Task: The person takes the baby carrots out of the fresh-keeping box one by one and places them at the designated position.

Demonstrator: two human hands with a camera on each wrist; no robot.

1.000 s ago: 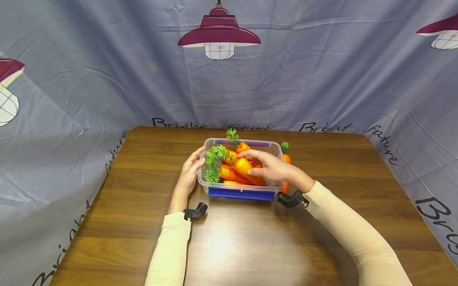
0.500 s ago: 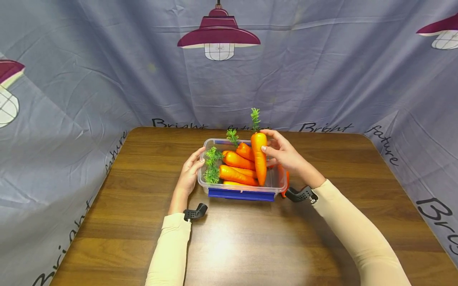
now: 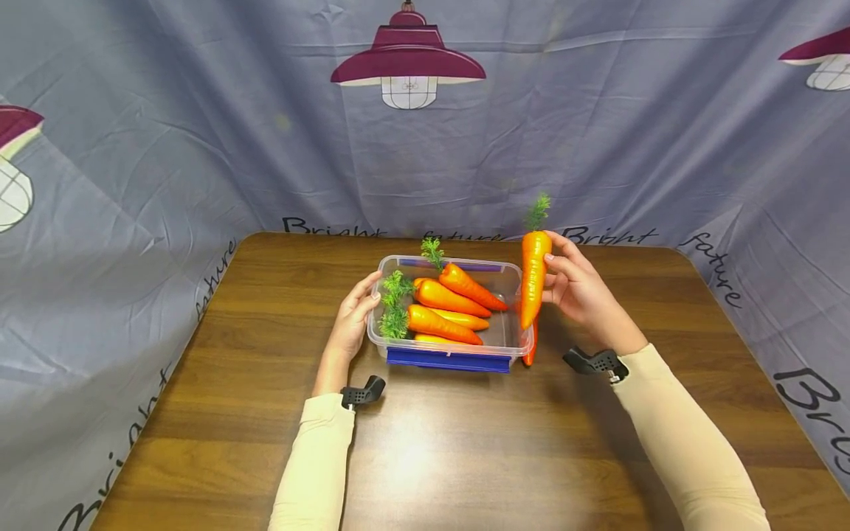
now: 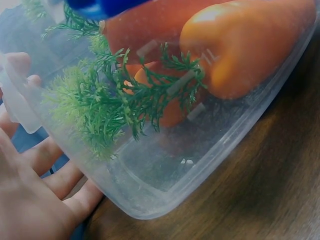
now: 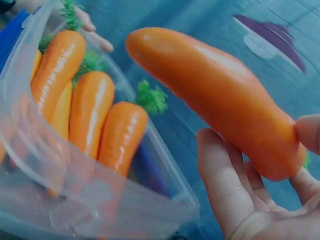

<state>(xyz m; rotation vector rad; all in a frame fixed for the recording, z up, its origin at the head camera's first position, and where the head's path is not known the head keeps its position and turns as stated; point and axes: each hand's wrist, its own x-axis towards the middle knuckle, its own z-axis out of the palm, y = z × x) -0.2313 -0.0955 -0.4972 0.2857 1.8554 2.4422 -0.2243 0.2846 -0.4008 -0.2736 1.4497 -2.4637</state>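
My right hand (image 3: 584, 291) pinches an orange carrot (image 3: 533, 276) near its thick end, thumb on one side and fingers on the other. The carrot hangs tip down above the right rim of a clear plastic box (image 3: 451, 358), its green top upward. In the right wrist view the held carrot (image 5: 215, 95) is apart from the box. Several carrots (image 3: 451, 298) lie in the box, leafy tops (image 3: 394, 322) mostly toward its left end. My left hand (image 3: 350, 321) rests against the box's left end; in the left wrist view its fingers (image 4: 65, 180) look fairly straight beside the wall.
A carrot (image 3: 529, 355), mostly hidden by the box and the held carrot, lies on the wooden table (image 3: 451, 450) at the box's right. Blue clips hang on the box's long sides. A grey curtain (image 3: 425, 162) with printed lamps stands around the table.
My right hand has taken hold of a carrot in the box, lifted it upright and carried it right to the rim. My left hand and the box have stayed in place.
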